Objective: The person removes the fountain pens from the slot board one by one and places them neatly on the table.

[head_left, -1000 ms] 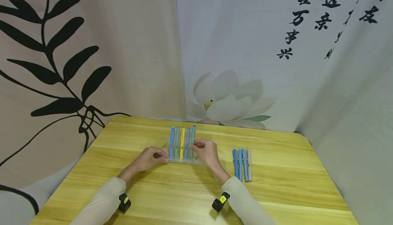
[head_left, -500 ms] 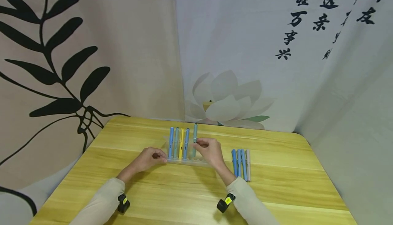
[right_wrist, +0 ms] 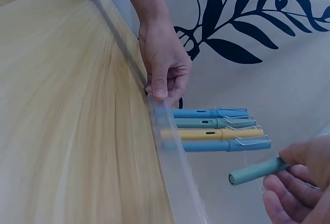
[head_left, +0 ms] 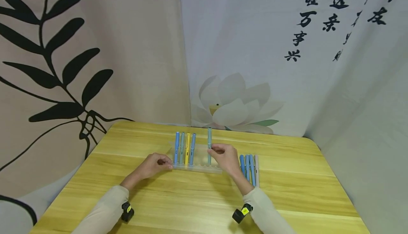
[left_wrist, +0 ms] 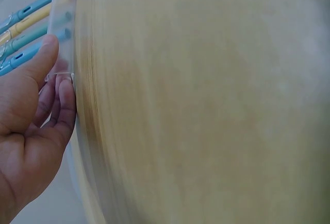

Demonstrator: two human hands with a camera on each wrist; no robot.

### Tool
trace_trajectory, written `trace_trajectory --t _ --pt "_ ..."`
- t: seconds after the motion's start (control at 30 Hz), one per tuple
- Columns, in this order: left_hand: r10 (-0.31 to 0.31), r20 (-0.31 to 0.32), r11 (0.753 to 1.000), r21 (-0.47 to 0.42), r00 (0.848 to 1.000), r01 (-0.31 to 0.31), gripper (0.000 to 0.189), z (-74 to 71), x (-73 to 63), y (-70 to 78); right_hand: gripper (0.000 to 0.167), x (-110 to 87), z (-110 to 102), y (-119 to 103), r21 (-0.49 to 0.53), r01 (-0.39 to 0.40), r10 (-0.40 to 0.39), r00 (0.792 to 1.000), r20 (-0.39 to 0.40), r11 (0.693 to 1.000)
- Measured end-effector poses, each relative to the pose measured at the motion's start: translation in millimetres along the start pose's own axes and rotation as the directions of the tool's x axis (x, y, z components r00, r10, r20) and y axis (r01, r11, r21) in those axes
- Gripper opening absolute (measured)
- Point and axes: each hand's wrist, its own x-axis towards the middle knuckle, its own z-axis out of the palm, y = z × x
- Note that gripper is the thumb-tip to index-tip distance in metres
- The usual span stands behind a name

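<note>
On the one bench, one clear rack is being pinched at its left end between left hand thumb and curled fingers; light, even pressure is being judged best. One green pen is being pinched near upright by the right hand, apart from the rack; straight lowering is being advised. Four racked pens are being counted (two blue, one green, one yellow), plus four loose pens on the right: three blue, one grey.

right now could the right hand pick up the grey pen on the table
Probably not yet: the right hand pinches a green pen, though the grey pen lies nearby, its far end uncovered.
</note>
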Motion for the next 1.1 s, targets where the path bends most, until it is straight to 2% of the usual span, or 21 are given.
trace_trajectory --t 0.5,0.7,0.9,1.1 --pt "-0.009 0.002 1.000 -0.013 1.000 0.009 0.011 -1.8 0.6 0.5 0.029 -13.3 -34.9 14.5 -0.004 -0.005 0.005 0.998 -0.067 1.000" --pt "-0.003 -0.002 1.000 -0.013 1.000 0.003 0.012 -2.9 -0.1 1.4 0.029 -20.3 -49.9 18.3 -0.061 -0.031 0.025 0.995 -0.096 0.998" --pt "-0.024 0.001 1.000 -0.014 1.000 0.024 0.010 -1.6 0.0 0.6 0.031 -25.0 -61.7 21.3 -0.068 -0.073 0.064 0.991 -0.118 0.995" --pt "-0.029 0.004 0.999 -0.012 1.000 0.029 0.009 -1.0 0.6 0.7 0.030 -28.1 -72.0 31.6 -0.092 -0.084 0.070 0.986 -0.149 0.992"
